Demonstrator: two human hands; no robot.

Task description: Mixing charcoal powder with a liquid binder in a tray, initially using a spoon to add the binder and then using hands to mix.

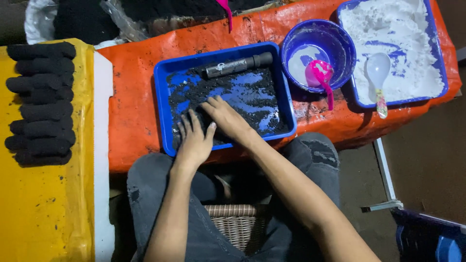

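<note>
Both forearms reach up from the lower centre of the frame into the blue tray (162, 104). The left hand (194, 138) lies palm down, fingers spread and released, on dark powder (252, 94). The right hand (228, 119) crosses just above it, flat, grasping nothing. A black tube (238, 65) rests beyond the fingertips, along the tray's far edge, apart from both hands.

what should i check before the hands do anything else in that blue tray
1. Left hand and right hand both inside the blue tray: ok.
2. Dark tube lying clear of the hands at the tray's far edge: ok.
3. What is under the palms: cannot tell.
4. Black rolls lined up on the yellow sheet: ok.
5. Pink scoop resting in the round bowl: ok.
</note>
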